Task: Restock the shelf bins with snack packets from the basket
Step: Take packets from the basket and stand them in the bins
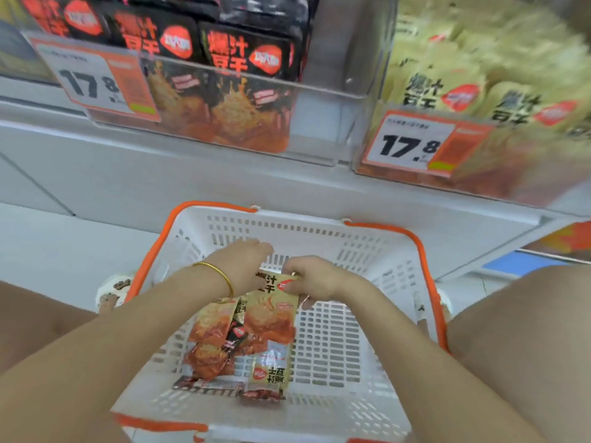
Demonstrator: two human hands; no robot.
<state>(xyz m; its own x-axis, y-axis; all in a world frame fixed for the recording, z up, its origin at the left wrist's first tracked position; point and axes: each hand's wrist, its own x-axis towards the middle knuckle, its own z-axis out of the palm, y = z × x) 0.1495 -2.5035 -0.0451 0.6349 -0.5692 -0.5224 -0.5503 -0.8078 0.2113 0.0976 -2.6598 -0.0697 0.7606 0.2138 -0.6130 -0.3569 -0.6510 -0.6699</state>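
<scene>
Open room in the right half of the basket (367, 314); loose packets (236, 343) heaped left of centre. Free gap in the left bin (319, 129), right of the black packets (224, 68); right bin (479, 174) crammed full.

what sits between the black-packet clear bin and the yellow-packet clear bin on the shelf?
Head view: no packets there. The black-packet clear bin has an empty right end, showing only its clear wall and the white shelf, up to the yellow-packet clear bin.

Two orange-and-white price tags (96, 79) (412, 145), each reading 17.8, hang on the bin fronts. A gold bangle (220, 276) circles one wrist. A blue label (511, 263) sits at right.
</scene>
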